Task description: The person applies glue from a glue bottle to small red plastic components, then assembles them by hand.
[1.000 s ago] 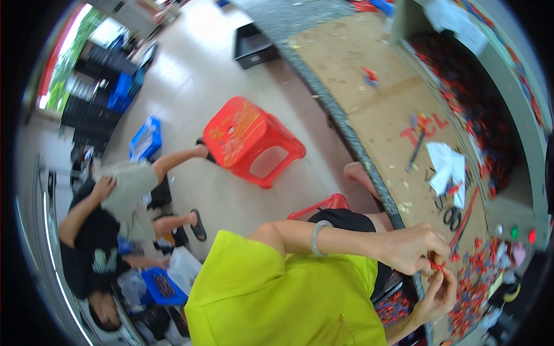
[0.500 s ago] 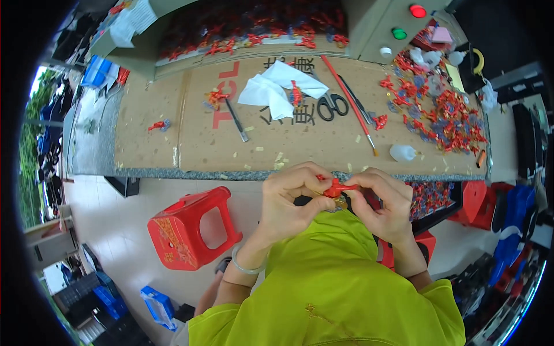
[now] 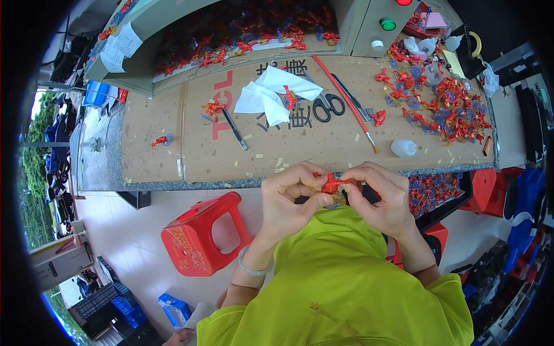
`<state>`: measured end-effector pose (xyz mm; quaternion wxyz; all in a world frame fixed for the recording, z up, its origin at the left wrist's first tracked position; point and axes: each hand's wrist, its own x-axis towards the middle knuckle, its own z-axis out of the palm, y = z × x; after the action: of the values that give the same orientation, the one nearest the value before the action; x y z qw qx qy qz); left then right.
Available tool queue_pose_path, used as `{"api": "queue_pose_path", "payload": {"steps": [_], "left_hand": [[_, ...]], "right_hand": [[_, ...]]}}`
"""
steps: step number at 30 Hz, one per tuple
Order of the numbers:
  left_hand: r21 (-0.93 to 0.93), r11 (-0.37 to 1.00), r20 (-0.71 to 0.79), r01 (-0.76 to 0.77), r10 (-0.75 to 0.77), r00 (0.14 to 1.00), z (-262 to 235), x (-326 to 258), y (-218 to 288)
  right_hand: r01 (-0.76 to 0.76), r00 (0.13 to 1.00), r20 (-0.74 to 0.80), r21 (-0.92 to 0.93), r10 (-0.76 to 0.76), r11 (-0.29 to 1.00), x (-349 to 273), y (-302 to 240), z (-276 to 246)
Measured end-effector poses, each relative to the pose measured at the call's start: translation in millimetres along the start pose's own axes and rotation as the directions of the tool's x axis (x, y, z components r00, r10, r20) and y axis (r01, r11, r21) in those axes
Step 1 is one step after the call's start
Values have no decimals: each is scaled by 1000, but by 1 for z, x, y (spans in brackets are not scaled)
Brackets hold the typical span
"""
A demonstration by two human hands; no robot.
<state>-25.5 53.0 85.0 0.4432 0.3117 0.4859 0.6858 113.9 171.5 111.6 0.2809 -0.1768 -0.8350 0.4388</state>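
Observation:
In front of my body, just off the table's near edge, both hands hold a small glossy red figurine (image 3: 333, 183) with yellow and translucent parts below. My left hand (image 3: 288, 202) pinches its left end between thumb and fingers. The other end is gripped by the thumb and fingertips of my right hand (image 3: 381, 196); these fingers hide part of the piece. On the cardboard beyond lie a thin dark-and-silver hand tool (image 3: 235, 131) touching another red figurine (image 3: 212, 109), a white cloth (image 3: 262, 99) with a figurine on it, black-handled scissors (image 3: 328, 108) and a red-handled paintbrush (image 3: 346, 101).
A heap of similar figurines (image 3: 459, 112) covers the table's right side, near a small white bottle (image 3: 404, 148). Behind stands a grey box-like machine (image 3: 365, 29) full of figurines. Below are a red stool (image 3: 202, 236) at left and a black tray of figurines (image 3: 433, 196) at right.
The whole view has shifted and turned slightly. My hands stay pinched on the red figurine, with the right fingers a little closer in over it.

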Motion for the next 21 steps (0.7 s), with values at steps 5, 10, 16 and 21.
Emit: {"api": "queue_pose_path", "payload": {"steps": [5,10,16,21], "left_hand": [[-50,996,-52,76,-79,996,2,2,-5],[-19,992,-39,122,-122,992,0,1,-10],[-7,991,-53,136,-137,989,1,-4,-9],[13,987,-77,158,-157,985,2,-1,-12]], "right_hand": [[-116,992,59,7,115,993,3,1,-2],[-241,963,133,40,234,970,4,4,-4],[-252,956,165,36,242,967,1,4,-2],[-219,976,43,108,216,970,-9,17,4]]}}
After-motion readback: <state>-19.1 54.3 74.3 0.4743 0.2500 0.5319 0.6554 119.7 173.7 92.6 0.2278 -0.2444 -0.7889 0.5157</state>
